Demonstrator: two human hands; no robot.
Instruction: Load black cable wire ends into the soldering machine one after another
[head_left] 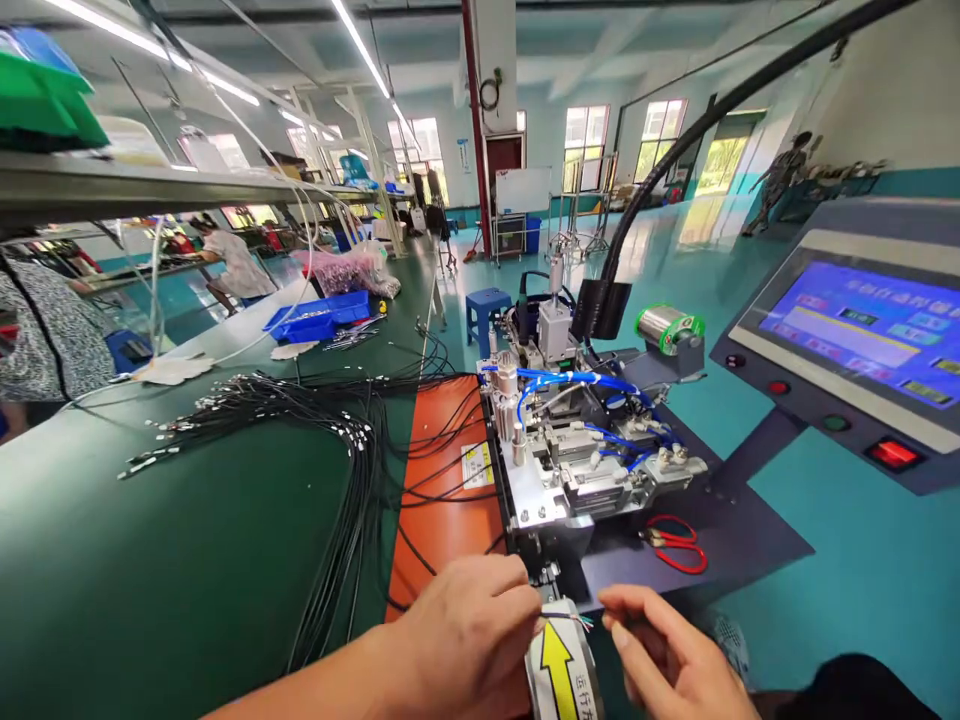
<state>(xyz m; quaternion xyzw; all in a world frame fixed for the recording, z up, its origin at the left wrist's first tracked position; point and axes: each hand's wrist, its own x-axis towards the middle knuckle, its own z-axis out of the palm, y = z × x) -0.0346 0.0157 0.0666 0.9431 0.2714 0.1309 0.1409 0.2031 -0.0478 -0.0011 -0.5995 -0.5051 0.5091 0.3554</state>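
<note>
My left hand [480,610] is closed on a thin black cable, whose stripped end fans out into several fine coloured wires [585,621]. Just right of those wire tips is my right hand [671,650], fingers curled and apart, touching nothing that I can see. Below the cable end lies a white machine part with a yellow arrow [556,665]. Ahead stands a metal bench machine [577,460] with blue air tubes. A large bundle of black cables [352,500] lies on the green table mat to the left.
Red-handled scissors [679,545] rest on the machine's base plate. A solder wire spool [667,328] sits behind, and a control screen [862,325] stands at right. A blue tray [319,317] is farther back on the table. Other people are in the room.
</note>
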